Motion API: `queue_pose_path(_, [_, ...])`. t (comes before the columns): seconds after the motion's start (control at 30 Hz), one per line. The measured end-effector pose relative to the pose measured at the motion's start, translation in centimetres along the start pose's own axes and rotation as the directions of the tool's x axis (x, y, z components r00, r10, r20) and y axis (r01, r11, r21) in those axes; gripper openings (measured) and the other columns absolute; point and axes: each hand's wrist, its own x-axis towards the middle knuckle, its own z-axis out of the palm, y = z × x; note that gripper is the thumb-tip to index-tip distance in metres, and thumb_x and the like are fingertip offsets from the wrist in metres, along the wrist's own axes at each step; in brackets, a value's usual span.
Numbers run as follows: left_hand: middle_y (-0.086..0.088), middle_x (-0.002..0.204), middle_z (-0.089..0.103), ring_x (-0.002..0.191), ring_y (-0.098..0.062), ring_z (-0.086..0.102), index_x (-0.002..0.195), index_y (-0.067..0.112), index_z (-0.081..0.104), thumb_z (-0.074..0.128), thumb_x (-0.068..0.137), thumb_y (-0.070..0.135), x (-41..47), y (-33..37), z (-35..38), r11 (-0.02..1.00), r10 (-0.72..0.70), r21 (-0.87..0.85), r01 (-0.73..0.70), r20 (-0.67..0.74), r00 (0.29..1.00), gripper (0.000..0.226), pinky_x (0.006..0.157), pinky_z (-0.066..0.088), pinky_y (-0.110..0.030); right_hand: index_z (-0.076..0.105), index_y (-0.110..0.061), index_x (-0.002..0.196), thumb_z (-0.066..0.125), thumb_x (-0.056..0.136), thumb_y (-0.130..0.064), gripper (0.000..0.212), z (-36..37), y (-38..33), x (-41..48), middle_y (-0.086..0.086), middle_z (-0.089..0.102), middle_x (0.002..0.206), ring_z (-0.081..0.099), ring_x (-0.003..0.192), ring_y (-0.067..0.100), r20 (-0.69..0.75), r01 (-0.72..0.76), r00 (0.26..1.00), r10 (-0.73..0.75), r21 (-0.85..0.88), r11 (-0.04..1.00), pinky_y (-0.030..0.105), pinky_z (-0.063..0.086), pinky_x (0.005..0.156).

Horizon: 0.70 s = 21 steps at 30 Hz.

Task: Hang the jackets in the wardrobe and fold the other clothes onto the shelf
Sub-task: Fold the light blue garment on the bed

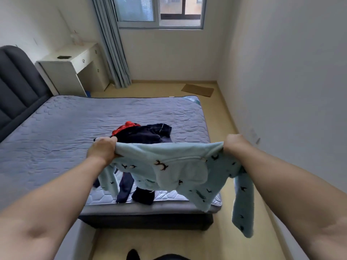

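I see two bare arms reach out over the foot of the bed (pixel 56 132). The left hand (pixel 102 150) is curled into a fist and pinches one top corner of a light blue top (pixel 169 166). The right hand (pixel 233 144) is curled tight too and pinches the other top corner. The top is soft and fluffy, with small dark bird shapes on it. It hangs in the air between the two hands, just above the near edge of the bed. One sleeve dangles down past the bed's corner, over the floor (pixel 169 244). The other sleeve hangs under the left hand. On the bed, just behind the top, lies a pile of dark clothes (pixel 142 135) with a red thing (pixel 125 127) poking out at the back. More dark cloth hangs over the near edge of the bed, under the top. Past the bed's far side stands a white desk (pixel 73 68), next to a grey curtain (pixel 112 44) and a window (pixel 159 12).
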Motion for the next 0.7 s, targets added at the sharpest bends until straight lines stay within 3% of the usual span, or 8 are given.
queue_pose_path(0.03, [-0.015,0.108,0.065,0.099,-0.036,0.062,0.090,0.014,0.055,0.059,0.091,0.017,-0.3,0.1,0.6,0.998,-0.051,0.027,0.050,0.026,0.998,0.006,0.079,0.049,-0.039,0.062,-0.010,0.102,0.055,0.094,-0.022,0.016,0.4,-0.3,-0.1,0.012,0.063,0.123,0.062,0.113,0.032,0.070,0.041,0.997,-0.034,-0.101,0.994,0.036,0.052,0.090])
queue_pose_path(0.13, [-0.016,0.115,0.064,0.106,-0.037,0.063,0.097,0.011,0.064,0.051,0.092,0.007,-0.6,0.2,2.6,0.974,-0.222,0.098,0.206,0.202,0.954,0.015,0.084,0.051,-0.040,0.052,-0.008,0.141,0.054,0.099,-0.032,0.048,1.4,-1.4,-0.8,0.011,0.054,0.142,0.056,0.123,0.028,0.315,0.169,0.947,-0.062,-0.327,0.930,0.032,0.044,0.092])
queue_pose_path(0.2, [-0.017,0.122,0.065,0.112,-0.035,0.064,0.114,0.005,0.067,0.052,0.094,0.009,-0.5,0.1,3.6,0.960,-0.254,0.199,0.198,0.320,0.913,0.025,0.088,0.052,-0.038,0.045,-0.009,0.148,0.053,0.101,-0.036,0.054,1.9,-2.1,-0.9,0.010,0.050,0.146,0.053,0.111,0.026,0.455,0.229,0.890,-0.033,-0.383,0.895,0.033,0.043,0.098])
queue_pose_path(0.27, [-0.010,0.130,0.064,0.119,-0.028,0.063,0.130,0.007,0.062,0.053,0.097,0.016,0.0,0.1,4.0,0.944,-0.249,0.304,0.126,0.411,0.877,0.035,0.093,0.051,-0.031,0.048,-0.010,0.145,0.051,0.102,-0.043,0.054,2.3,-2.6,-0.6,0.008,0.053,0.144,0.049,0.101,0.021,0.514,0.266,0.858,-0.017,-0.414,0.871,0.032,0.043,0.093])
queue_pose_path(0.43, [-0.010,0.139,0.057,0.126,-0.027,0.059,0.144,0.009,0.047,0.051,0.098,0.021,2.7,-0.4,4.7,0.937,-0.298,0.313,0.154,0.487,0.821,0.048,0.100,0.050,-0.030,0.056,-0.015,0.140,0.051,0.099,-0.055,0.058,2.8,-4.9,2.4,0.008,0.056,0.141,0.054,0.108,0.030,0.488,0.330,0.868,-0.094,-0.425,0.843,0.034,0.044,0.097])
queue_pose_path(0.53, [-0.008,0.136,0.059,0.125,-0.027,0.059,0.135,0.009,0.058,0.047,0.099,0.018,5.8,-0.6,6.5,0.948,-0.264,0.290,0.131,0.485,0.834,0.038,0.098,0.050,-0.030,0.052,-0.014,0.143,0.051,0.101,-0.043,0.051,4.0,-6.9,5.8,0.009,0.053,0.145,0.054,0.128,0.029,0.409,0.264,0.906,-0.106,-0.353,0.898,0.035,0.044,0.103])
queue_pose_path(0.6, [-0.008,0.132,0.062,0.122,-0.026,0.060,0.128,0.008,0.062,0.047,0.100,0.018,8.3,-0.5,8.3,0.955,-0.251,0.266,0.130,0.492,0.833,0.034,0.095,0.049,-0.028,0.054,-0.015,0.143,0.054,0.099,-0.034,0.048,5.3,-8.2,8.1,0.006,0.055,0.142,0.055,0.128,0.025,0.350,0.178,0.934,-0.066,-0.300,0.937,0.033,0.047,0.104])
queue_pose_path(0.7, [-0.012,0.125,0.066,0.116,-0.030,0.063,0.121,0.004,0.065,0.050,0.097,0.014,12.1,-1.1,12.1,0.959,-0.269,0.221,0.178,0.517,0.813,0.030,0.087,0.050,-0.031,0.059,-0.010,0.134,0.056,0.094,-0.020,0.041,8.1,-10.1,12.2,0.011,0.057,0.137,0.058,0.124,0.031,0.315,0.030,0.949,0.027,-0.176,0.984,0.043,0.052,0.101])
